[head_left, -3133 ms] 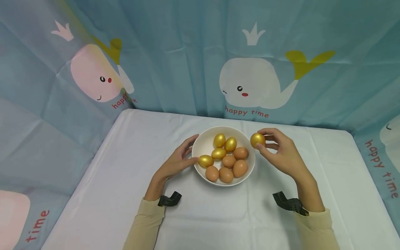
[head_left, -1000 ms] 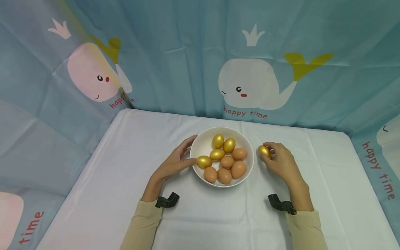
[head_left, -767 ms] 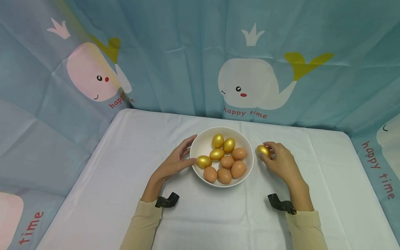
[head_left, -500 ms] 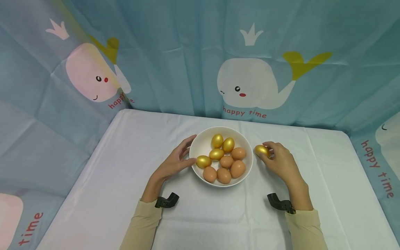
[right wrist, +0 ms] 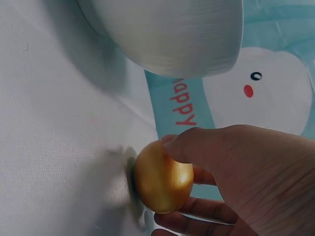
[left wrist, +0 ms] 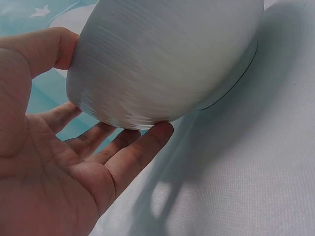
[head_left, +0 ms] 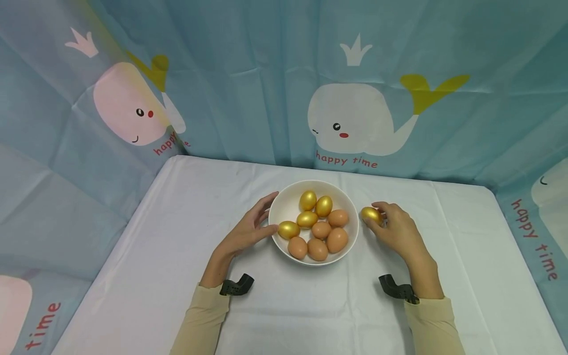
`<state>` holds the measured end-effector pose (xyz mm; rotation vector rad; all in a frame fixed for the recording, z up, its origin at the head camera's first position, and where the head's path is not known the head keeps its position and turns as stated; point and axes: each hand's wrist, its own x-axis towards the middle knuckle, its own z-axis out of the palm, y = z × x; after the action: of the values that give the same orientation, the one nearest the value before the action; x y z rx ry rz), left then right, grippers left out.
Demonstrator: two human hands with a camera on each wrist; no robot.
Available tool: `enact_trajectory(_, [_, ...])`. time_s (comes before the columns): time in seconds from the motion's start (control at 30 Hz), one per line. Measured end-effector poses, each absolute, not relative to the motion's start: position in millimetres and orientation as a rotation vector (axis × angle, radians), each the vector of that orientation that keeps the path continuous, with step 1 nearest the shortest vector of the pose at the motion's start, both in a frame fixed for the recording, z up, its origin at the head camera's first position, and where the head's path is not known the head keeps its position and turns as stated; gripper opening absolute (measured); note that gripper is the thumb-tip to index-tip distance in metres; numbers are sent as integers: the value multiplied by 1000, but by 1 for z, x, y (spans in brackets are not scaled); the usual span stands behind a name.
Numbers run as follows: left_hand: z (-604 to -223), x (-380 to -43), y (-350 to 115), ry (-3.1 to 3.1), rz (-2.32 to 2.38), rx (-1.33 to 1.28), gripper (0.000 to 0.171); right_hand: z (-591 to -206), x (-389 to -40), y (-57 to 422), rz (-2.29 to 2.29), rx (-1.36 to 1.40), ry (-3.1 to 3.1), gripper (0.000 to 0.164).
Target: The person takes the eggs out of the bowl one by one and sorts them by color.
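A white bowl (head_left: 314,188) stands on the table with several golden eggs (head_left: 307,219) and several brown eggs (head_left: 337,239) in it. My left hand (head_left: 249,229) holds the bowl's left side; in the left wrist view the thumb is at the rim and the fingertips (left wrist: 162,132) touch the outer wall. Right of the bowl, my right hand (head_left: 397,228) pinches another golden egg (head_left: 371,214) between thumb and fingers. That golden egg (right wrist: 160,179) appears down at the tablecloth in the right wrist view, apart from the bowl. Its far side is partly covered by the fingers.
A white cloth (head_left: 293,310) covers the table, with slight creases. Behind and at the sides hangs a blue curtain (head_left: 248,113) with whale prints. Each wrist carries a black mount (head_left: 237,285).
Since about three seconds ago, my right hand has lowered the golden egg from beside the bowl's rim to the table. Over the last second, that egg has shifted slightly left. The left hand stays put.
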<state>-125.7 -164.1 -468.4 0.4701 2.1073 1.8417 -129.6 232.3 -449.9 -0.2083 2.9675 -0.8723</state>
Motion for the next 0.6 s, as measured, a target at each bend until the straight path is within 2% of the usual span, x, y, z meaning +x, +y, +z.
enact_trajectory(0.6, [-466,-126,-164,2119,1829,477,81,-444,-129,228,-933,-249,3038,56])
